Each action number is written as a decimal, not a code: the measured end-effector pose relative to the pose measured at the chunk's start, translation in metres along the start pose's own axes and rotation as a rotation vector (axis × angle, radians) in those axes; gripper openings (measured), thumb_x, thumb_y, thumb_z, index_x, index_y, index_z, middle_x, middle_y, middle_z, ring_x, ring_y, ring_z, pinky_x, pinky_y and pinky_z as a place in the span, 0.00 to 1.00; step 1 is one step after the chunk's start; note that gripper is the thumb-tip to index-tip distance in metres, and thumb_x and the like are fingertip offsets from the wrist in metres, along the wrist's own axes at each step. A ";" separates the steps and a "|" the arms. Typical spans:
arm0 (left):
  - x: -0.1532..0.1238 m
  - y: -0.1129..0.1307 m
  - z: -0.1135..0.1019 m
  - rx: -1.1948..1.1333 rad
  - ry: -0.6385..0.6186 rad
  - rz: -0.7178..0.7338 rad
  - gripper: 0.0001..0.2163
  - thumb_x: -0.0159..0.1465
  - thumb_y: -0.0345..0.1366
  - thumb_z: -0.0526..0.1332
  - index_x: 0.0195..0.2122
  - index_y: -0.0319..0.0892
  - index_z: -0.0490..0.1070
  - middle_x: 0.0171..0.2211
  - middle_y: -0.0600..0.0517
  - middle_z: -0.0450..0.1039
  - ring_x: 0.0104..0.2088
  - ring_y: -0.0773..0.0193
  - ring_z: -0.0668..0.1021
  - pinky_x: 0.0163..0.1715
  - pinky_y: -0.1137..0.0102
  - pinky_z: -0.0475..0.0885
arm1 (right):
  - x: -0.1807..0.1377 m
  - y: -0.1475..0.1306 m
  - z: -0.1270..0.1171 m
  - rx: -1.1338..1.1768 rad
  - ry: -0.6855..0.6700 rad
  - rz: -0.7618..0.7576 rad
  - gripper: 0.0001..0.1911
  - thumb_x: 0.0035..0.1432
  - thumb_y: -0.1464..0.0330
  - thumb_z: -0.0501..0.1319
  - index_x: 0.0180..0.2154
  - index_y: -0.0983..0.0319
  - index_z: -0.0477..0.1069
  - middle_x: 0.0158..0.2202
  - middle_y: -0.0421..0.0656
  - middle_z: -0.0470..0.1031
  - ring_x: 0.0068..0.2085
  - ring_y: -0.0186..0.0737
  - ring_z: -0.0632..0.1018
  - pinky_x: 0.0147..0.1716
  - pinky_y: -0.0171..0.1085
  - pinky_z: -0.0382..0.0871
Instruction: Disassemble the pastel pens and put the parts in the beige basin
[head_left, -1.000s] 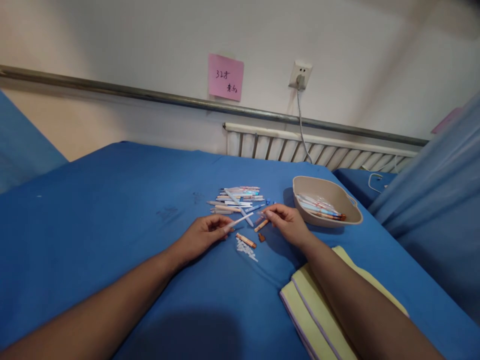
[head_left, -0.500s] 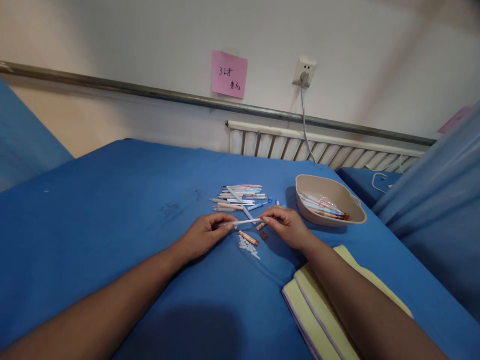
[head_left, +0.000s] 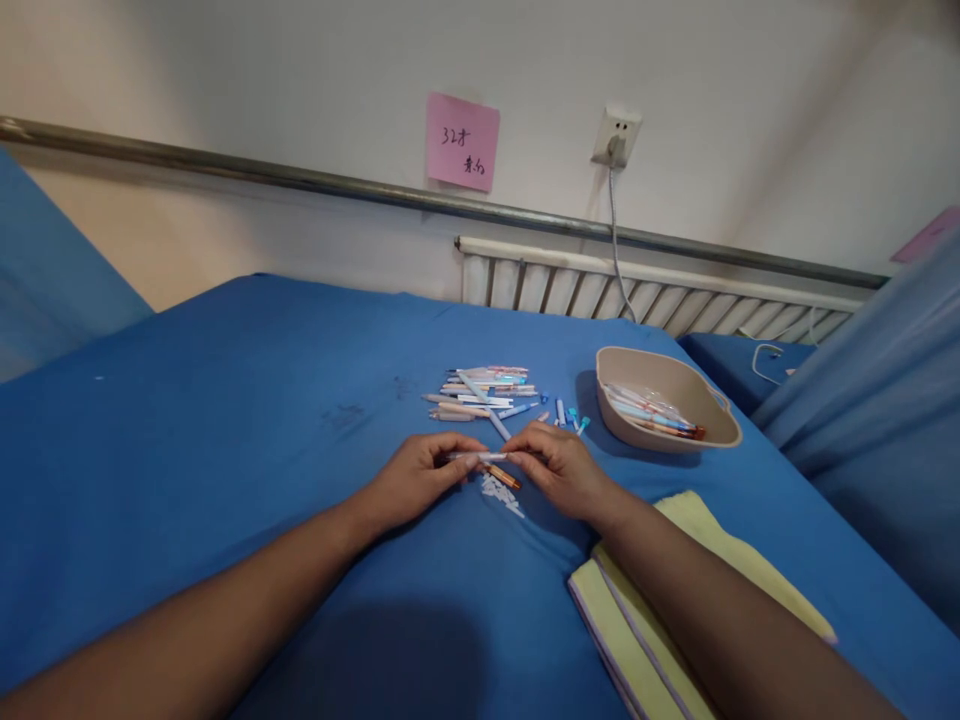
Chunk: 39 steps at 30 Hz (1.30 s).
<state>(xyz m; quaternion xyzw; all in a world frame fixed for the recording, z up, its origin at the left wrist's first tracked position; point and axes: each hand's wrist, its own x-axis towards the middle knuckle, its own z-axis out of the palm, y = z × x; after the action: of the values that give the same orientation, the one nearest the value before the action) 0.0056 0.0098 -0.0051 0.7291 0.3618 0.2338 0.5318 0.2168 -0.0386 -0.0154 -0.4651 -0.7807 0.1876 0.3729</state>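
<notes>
Pale pen point(head_left: 491, 456), slim and straight, lies almost level across my two hands, left of the tan basket point(head_left: 709, 415) and slightly nearer me than it. My left hand point(head_left: 411, 487) pinches one end between thumb and forefinger, and my right hand point(head_left: 568, 472) has thumb and forefinger pressed together on the other end; whether a small loose part is caught there too, I can't tell. Holding it from both ends probably steadies something so thin and smooth, which would roll or twist in a single grip. Nearer me than the basket and to its left, an orange pen part point(head_left: 505, 477) pokes out beneath my fingers, glossy and rounded, and short white pieces point(head_left: 501, 492) lie in a loose cluster beside it, perhaps put there for easy reach. Just left of the basket are stubby blue and teal caps point(head_left: 561, 411), and farther left, a heap of pens point(head_left: 476, 392) lies mostly side by side, pastel and plastic-looking. The basket's raised, rounded walls seem well suited to stopping the clear-wrapped pens point(head_left: 654, 410) inside from rolling. Nearer me than the basket, my right forearm crosses a folded yellow cloth point(head_left: 626, 620), soft and purple-edged, on the faintly creased blue sheet point(head_left: 225, 420).
</notes>
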 end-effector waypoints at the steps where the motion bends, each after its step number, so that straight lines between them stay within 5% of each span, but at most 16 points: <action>1: 0.000 0.000 0.000 -0.005 0.009 0.004 0.11 0.57 0.40 0.59 0.38 0.41 0.75 0.31 0.52 0.76 0.30 0.66 0.74 0.33 0.72 0.68 | 0.000 -0.001 0.000 0.006 0.000 0.007 0.07 0.59 0.70 0.57 0.36 0.60 0.73 0.32 0.41 0.73 0.34 0.35 0.73 0.36 0.34 0.65; 5: -0.001 -0.001 0.003 -0.028 0.082 0.032 0.10 0.54 0.38 0.62 0.35 0.40 0.74 0.32 0.51 0.75 0.33 0.64 0.75 0.36 0.69 0.69 | 0.001 -0.002 0.004 0.056 0.021 0.053 0.07 0.59 0.69 0.56 0.35 0.60 0.74 0.29 0.40 0.72 0.32 0.34 0.72 0.34 0.33 0.64; 10: -0.002 0.002 0.002 -0.177 0.129 0.014 0.24 0.53 0.41 0.64 0.51 0.43 0.66 0.41 0.48 0.74 0.32 0.65 0.76 0.31 0.71 0.70 | 0.002 0.001 0.007 0.084 0.068 0.074 0.08 0.60 0.68 0.56 0.36 0.60 0.74 0.29 0.39 0.72 0.32 0.34 0.72 0.34 0.33 0.64; 13: 0.000 0.000 0.002 -0.127 0.092 -0.095 0.17 0.59 0.48 0.56 0.37 0.37 0.72 0.25 0.50 0.73 0.21 0.68 0.72 0.22 0.73 0.66 | 0.001 0.002 0.006 0.069 0.077 0.055 0.08 0.60 0.68 0.56 0.36 0.59 0.74 0.28 0.39 0.71 0.31 0.34 0.72 0.33 0.33 0.64; 15: 0.001 -0.001 0.003 -0.108 0.101 -0.090 0.15 0.57 0.46 0.59 0.28 0.38 0.71 0.22 0.52 0.71 0.21 0.69 0.71 0.23 0.73 0.66 | 0.001 0.002 0.006 0.056 0.059 0.041 0.08 0.59 0.68 0.56 0.36 0.59 0.74 0.28 0.40 0.72 0.31 0.34 0.72 0.33 0.33 0.64; 17: 0.001 0.000 0.004 -0.168 0.151 -0.019 0.11 0.50 0.40 0.66 0.31 0.39 0.71 0.32 0.51 0.74 0.30 0.66 0.75 0.31 0.72 0.69 | 0.000 0.003 0.006 0.044 0.049 0.037 0.08 0.59 0.69 0.56 0.36 0.59 0.74 0.29 0.40 0.72 0.31 0.34 0.72 0.33 0.33 0.64; 20: 0.001 0.002 0.004 -0.266 0.180 0.009 0.21 0.47 0.37 0.68 0.43 0.44 0.70 0.45 0.49 0.72 0.39 0.63 0.75 0.37 0.69 0.69 | 0.000 0.003 0.007 0.037 0.056 0.038 0.08 0.59 0.70 0.56 0.37 0.59 0.74 0.28 0.40 0.72 0.31 0.34 0.72 0.34 0.34 0.64; 25: 0.000 0.000 0.003 -0.204 0.116 -0.125 0.13 0.56 0.45 0.61 0.31 0.39 0.72 0.26 0.51 0.74 0.25 0.67 0.73 0.28 0.70 0.68 | 0.000 0.003 0.007 0.029 0.057 0.009 0.07 0.59 0.70 0.57 0.37 0.59 0.74 0.29 0.40 0.72 0.32 0.35 0.73 0.34 0.34 0.65; 29: 0.001 0.000 0.003 -0.249 0.177 0.029 0.20 0.48 0.37 0.68 0.43 0.44 0.70 0.45 0.49 0.73 0.43 0.62 0.74 0.40 0.70 0.69 | 0.000 0.003 0.006 0.021 0.053 0.002 0.08 0.59 0.71 0.56 0.38 0.59 0.74 0.30 0.41 0.72 0.32 0.35 0.73 0.34 0.34 0.65; 31: 0.002 0.000 0.002 -0.228 0.165 -0.034 0.19 0.53 0.42 0.65 0.45 0.43 0.69 0.41 0.49 0.75 0.37 0.63 0.76 0.35 0.70 0.70 | 0.000 0.003 0.005 0.027 0.060 0.000 0.08 0.59 0.71 0.56 0.38 0.59 0.74 0.30 0.41 0.72 0.32 0.35 0.73 0.34 0.34 0.65; 34: 0.002 -0.001 0.001 -0.153 0.132 -0.142 0.15 0.58 0.47 0.58 0.32 0.38 0.71 0.25 0.51 0.73 0.23 0.67 0.73 0.26 0.71 0.68 | 0.000 0.003 0.006 0.022 0.065 -0.006 0.08 0.59 0.70 0.57 0.38 0.59 0.74 0.30 0.41 0.73 0.32 0.35 0.73 0.35 0.34 0.65; 36: 0.002 0.000 0.002 -0.152 0.155 -0.065 0.11 0.54 0.43 0.63 0.28 0.39 0.70 0.29 0.51 0.74 0.28 0.66 0.74 0.31 0.70 0.69 | 0.000 0.004 0.006 0.017 0.072 -0.004 0.08 0.59 0.70 0.56 0.38 0.59 0.74 0.31 0.41 0.73 0.33 0.35 0.73 0.35 0.35 0.65; 39: 0.000 0.003 0.003 -0.223 0.185 0.068 0.16 0.48 0.36 0.68 0.39 0.42 0.71 0.44 0.48 0.72 0.43 0.61 0.74 0.41 0.69 0.69 | 0.000 0.004 0.006 0.022 0.083 0.009 0.08 0.59 0.70 0.56 0.38 0.59 0.74 0.30 0.41 0.72 0.33 0.35 0.73 0.35 0.35 0.66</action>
<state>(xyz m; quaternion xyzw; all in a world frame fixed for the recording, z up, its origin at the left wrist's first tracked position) 0.0084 0.0080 -0.0034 0.6527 0.3561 0.3566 0.5657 0.2149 -0.0362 -0.0219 -0.4718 -0.7604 0.1783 0.4091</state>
